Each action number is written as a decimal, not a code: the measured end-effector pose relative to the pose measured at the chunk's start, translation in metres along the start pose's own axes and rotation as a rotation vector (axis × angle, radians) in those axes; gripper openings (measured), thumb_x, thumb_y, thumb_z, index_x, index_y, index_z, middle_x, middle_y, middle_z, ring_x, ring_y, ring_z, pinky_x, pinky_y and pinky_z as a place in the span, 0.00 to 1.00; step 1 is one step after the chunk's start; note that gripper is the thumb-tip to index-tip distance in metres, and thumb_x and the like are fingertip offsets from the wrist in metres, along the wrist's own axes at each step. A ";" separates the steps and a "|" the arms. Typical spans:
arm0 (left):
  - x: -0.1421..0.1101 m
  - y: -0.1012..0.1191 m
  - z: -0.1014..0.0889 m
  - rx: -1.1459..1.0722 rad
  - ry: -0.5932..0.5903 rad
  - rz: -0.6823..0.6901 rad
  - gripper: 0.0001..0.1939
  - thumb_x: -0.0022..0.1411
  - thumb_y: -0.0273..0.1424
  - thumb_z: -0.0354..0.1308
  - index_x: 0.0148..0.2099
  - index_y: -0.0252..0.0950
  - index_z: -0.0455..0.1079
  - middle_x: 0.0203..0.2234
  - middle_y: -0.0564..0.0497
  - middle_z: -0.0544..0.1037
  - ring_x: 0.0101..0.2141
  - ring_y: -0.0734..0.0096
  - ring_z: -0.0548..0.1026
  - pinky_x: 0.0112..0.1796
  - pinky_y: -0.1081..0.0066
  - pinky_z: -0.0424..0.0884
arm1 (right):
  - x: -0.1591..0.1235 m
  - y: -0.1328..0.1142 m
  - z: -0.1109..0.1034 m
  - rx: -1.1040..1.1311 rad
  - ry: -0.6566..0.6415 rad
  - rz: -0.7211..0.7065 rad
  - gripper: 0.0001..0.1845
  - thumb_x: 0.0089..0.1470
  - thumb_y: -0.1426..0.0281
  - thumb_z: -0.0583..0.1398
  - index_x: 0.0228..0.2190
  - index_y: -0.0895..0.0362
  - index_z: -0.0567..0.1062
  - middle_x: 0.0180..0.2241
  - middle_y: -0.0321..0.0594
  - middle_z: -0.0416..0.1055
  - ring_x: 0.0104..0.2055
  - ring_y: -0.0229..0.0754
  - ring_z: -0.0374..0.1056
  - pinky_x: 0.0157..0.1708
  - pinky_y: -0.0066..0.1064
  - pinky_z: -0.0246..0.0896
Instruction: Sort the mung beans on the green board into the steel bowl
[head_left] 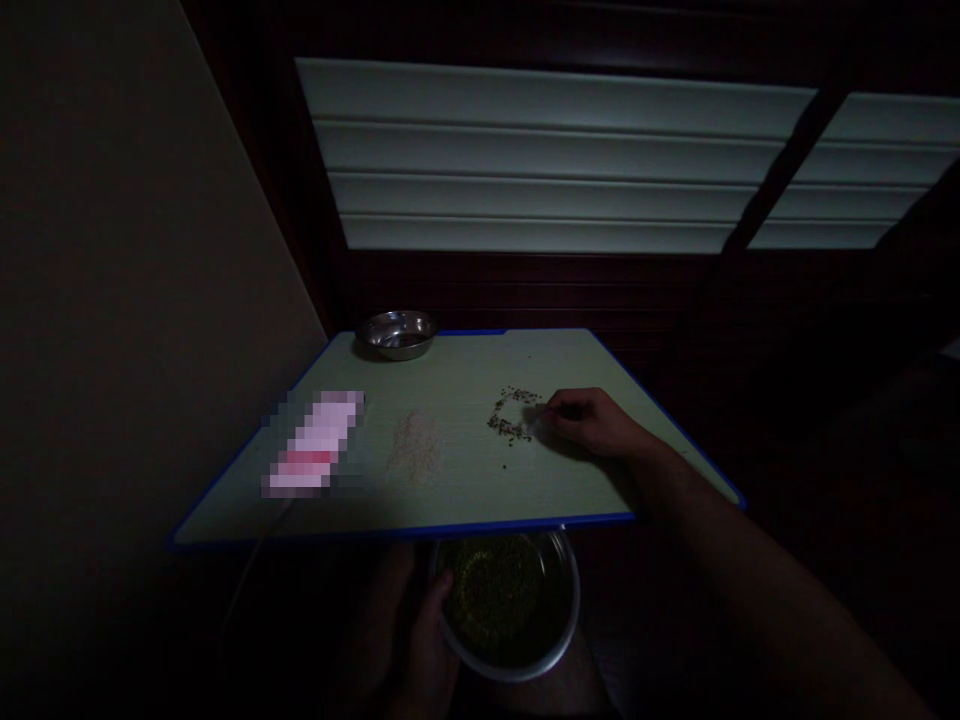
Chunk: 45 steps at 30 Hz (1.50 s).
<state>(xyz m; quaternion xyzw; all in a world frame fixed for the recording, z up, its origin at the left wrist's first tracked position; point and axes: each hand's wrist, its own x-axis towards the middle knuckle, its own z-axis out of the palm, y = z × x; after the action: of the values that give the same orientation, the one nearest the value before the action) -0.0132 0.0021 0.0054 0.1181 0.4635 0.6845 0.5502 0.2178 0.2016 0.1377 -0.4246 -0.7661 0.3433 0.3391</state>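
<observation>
The left hand (435,628) grips a round metal bowl (517,674) below the blue-edged desk (472,368); the right hand (596,420) pinches beside dark grains (508,430), open room beyond.

A home, by the look of it, and the light is low!
Dark reddish wood framing (540,290) runs right across the back, pale slatted panels (547,155) set into it, a plain wall (150,250) closing in at left, and here's a small blue-edged table (465,375), homely stuff, with a shiny metal bowl (386,327) at its far corner!
</observation>
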 end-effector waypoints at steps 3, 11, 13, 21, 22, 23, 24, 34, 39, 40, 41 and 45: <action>-0.002 -0.001 0.003 -0.008 0.051 0.007 0.36 0.56 0.31 0.66 0.67 0.51 0.68 0.59 0.51 0.79 0.62 0.47 0.71 0.62 0.54 0.65 | 0.000 0.001 0.000 0.022 -0.023 0.017 0.09 0.44 0.64 0.66 0.24 0.57 0.78 0.24 0.38 0.73 0.28 0.40 0.64 0.32 0.35 0.60; -0.003 -0.003 0.005 -0.029 0.033 -0.023 0.34 0.57 0.30 0.66 0.66 0.51 0.69 0.60 0.50 0.78 0.62 0.48 0.71 0.62 0.51 0.65 | 0.000 0.001 0.001 0.051 -0.024 0.036 0.10 0.43 0.63 0.67 0.24 0.58 0.78 0.24 0.38 0.74 0.28 0.40 0.66 0.32 0.34 0.61; -0.001 -0.004 0.003 -0.023 0.036 -0.021 0.33 0.57 0.31 0.65 0.65 0.49 0.70 0.58 0.50 0.79 0.62 0.47 0.71 0.62 0.52 0.65 | -0.001 0.000 0.001 0.063 -0.048 0.049 0.10 0.42 0.63 0.67 0.24 0.58 0.78 0.23 0.38 0.73 0.27 0.40 0.65 0.32 0.34 0.61; -0.007 0.004 0.016 -0.055 0.113 -0.058 0.31 0.55 0.29 0.64 0.62 0.45 0.73 0.49 0.49 0.84 0.59 0.50 0.74 0.63 0.54 0.65 | 0.000 -0.001 0.002 0.046 0.002 0.034 0.09 0.44 0.64 0.66 0.25 0.58 0.78 0.24 0.38 0.73 0.28 0.39 0.64 0.31 0.34 0.60; -0.008 0.005 0.018 -0.053 0.102 -0.052 0.31 0.55 0.29 0.65 0.62 0.45 0.73 0.49 0.49 0.84 0.59 0.50 0.75 0.63 0.54 0.65 | 0.000 -0.001 0.002 0.042 0.000 0.034 0.09 0.44 0.64 0.66 0.25 0.58 0.78 0.24 0.38 0.74 0.28 0.39 0.64 0.31 0.34 0.60; -0.009 0.007 0.020 -0.052 0.093 -0.046 0.31 0.54 0.29 0.65 0.62 0.45 0.73 0.49 0.49 0.84 0.58 0.50 0.75 0.62 0.54 0.65 | 0.000 -0.001 0.002 0.040 -0.007 0.034 0.09 0.44 0.64 0.65 0.25 0.58 0.78 0.24 0.38 0.74 0.28 0.39 0.65 0.32 0.34 0.60; -0.009 0.007 0.020 -0.052 0.084 -0.046 0.31 0.54 0.29 0.65 0.62 0.45 0.73 0.49 0.49 0.84 0.58 0.50 0.75 0.62 0.54 0.65 | 0.000 -0.001 0.002 0.041 -0.017 0.032 0.09 0.44 0.65 0.65 0.25 0.58 0.78 0.24 0.38 0.74 0.28 0.40 0.65 0.32 0.34 0.60; -0.005 0.004 0.012 -0.018 0.064 -0.005 0.36 0.54 0.28 0.66 0.66 0.49 0.68 0.59 0.51 0.78 0.61 0.50 0.72 0.62 0.55 0.65 | 0.000 0.000 0.003 0.024 -0.003 -0.009 0.09 0.46 0.63 0.66 0.26 0.57 0.79 0.27 0.41 0.77 0.31 0.43 0.69 0.37 0.38 0.65; -0.010 0.011 0.022 -0.020 0.122 -0.030 0.31 0.52 0.28 0.65 0.60 0.47 0.74 0.54 0.51 0.82 0.63 0.49 0.69 0.64 0.54 0.63 | 0.001 -0.001 0.004 0.037 -0.016 -0.025 0.11 0.46 0.62 0.66 0.26 0.57 0.80 0.29 0.42 0.79 0.33 0.44 0.71 0.40 0.39 0.66; -0.010 0.010 0.022 -0.030 0.117 -0.054 0.28 0.52 0.29 0.65 0.57 0.46 0.76 0.52 0.50 0.83 0.63 0.49 0.70 0.63 0.54 0.64 | 0.001 -0.001 0.004 0.043 -0.022 -0.022 0.11 0.46 0.61 0.67 0.26 0.57 0.80 0.28 0.42 0.79 0.33 0.44 0.71 0.39 0.39 0.66; -0.009 0.009 0.021 -0.037 0.105 -0.092 0.25 0.52 0.31 0.65 0.55 0.45 0.77 0.50 0.49 0.84 0.62 0.47 0.71 0.63 0.52 0.65 | 0.000 -0.002 0.003 0.050 -0.028 -0.018 0.11 0.46 0.61 0.67 0.26 0.57 0.80 0.29 0.42 0.79 0.33 0.44 0.71 0.39 0.39 0.66; -0.004 -0.001 0.015 -0.055 0.093 -0.163 0.20 0.53 0.34 0.64 0.50 0.43 0.79 0.45 0.46 0.85 0.61 0.45 0.72 0.61 0.50 0.67 | -0.001 -0.004 0.001 0.057 -0.033 0.002 0.10 0.46 0.62 0.67 0.26 0.57 0.80 0.28 0.41 0.79 0.32 0.43 0.70 0.38 0.38 0.66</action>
<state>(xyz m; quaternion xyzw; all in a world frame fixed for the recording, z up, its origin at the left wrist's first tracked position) -0.0015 0.0063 0.0143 0.0331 0.4779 0.6546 0.5849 0.2157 0.1993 0.1403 -0.4097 -0.7611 0.3723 0.3381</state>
